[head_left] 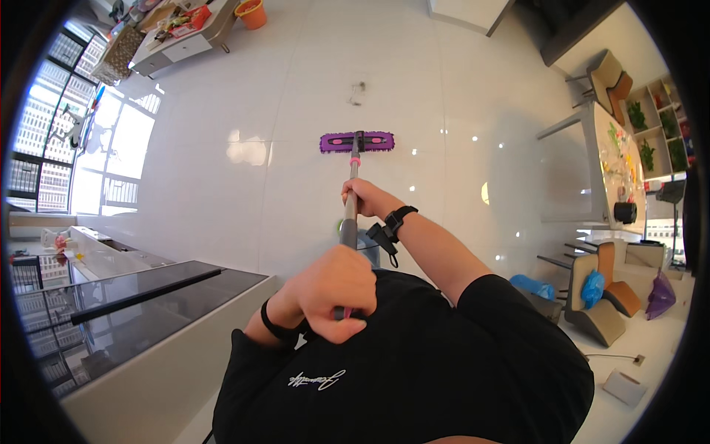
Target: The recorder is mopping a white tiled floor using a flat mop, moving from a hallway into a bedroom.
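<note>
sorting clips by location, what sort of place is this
Probably a home's living and dining area: a table with chairs near it stands at the right, a low drawer cabinet at the upper left, and tall windows at the left.

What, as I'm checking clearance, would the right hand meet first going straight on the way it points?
The right hand grips the mop handle. Past it, the way looks free above the floor, perhaps to the low table at upper left; depth is unclear, so the floor might come first.
</note>
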`<state>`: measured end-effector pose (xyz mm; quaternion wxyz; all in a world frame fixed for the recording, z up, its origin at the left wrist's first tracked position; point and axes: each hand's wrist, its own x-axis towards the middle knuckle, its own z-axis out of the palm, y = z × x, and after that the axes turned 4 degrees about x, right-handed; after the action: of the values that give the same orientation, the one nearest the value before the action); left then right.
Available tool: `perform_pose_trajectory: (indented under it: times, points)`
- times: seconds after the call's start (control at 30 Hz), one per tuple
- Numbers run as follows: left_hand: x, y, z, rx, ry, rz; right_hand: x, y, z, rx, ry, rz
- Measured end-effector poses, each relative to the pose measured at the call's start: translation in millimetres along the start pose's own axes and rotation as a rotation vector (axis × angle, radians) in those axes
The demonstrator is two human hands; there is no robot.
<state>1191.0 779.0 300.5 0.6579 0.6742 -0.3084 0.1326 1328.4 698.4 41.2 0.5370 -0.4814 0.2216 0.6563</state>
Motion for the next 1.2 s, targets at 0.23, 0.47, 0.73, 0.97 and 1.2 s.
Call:
perform_pose_trajectory:
  times: [0.23,0.47,0.73,0.97,1.2]
  points:
    - [98.9,-129.8,-174.2,-0.006,0.150,-0.006,118.6,-218.1,9.4,0.107,-0.028,-0.071]
    - [132.5,-67.4,-198.3,0.040,0.079,0.014,59.1,-203.2,61.0,0.217,0.011,0.048]
    - [318.9,-182.0,-185.1,-0.017,0.135,0.155,25.1,-381.6,-54.0,0.174,-0.103,0.217]
    - [392.0,-223.0,-189.9,0.082,0.468,0.001,40.8,-449.0,-72.7,0.221,-0.108,0.372]
    - [376.7,-249.1,-158.4,0.215,0.712,-0.120,37.0,-511.2,-150.9,-0.771,-0.450,0.275]
